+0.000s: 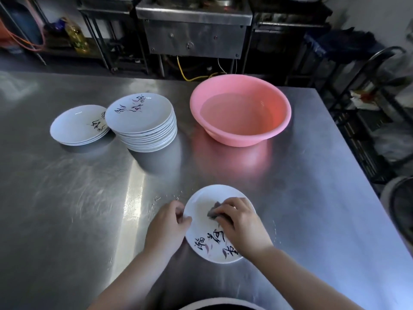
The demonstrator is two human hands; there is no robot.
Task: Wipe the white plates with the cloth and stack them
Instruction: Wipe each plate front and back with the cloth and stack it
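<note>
A white plate (202, 211) with black brush lettering lies on the steel table (67, 198) near its front edge. My left hand (167, 222) grips the plate's left rim, thumb on top. My right hand (240, 220) holds a small dark grey cloth (214, 210) and presses it onto the middle of the plate. Farther back on the left stands a tall stack of white plates (143, 124), with a low stack of plates (78, 126) just left of it.
A pink basin (240, 109) holding water sits at the back, right of the tall stack. Steel kitchen units and a yellow oil bottle (77, 35) stand beyond the table. The table's right edge runs beside dark shelving.
</note>
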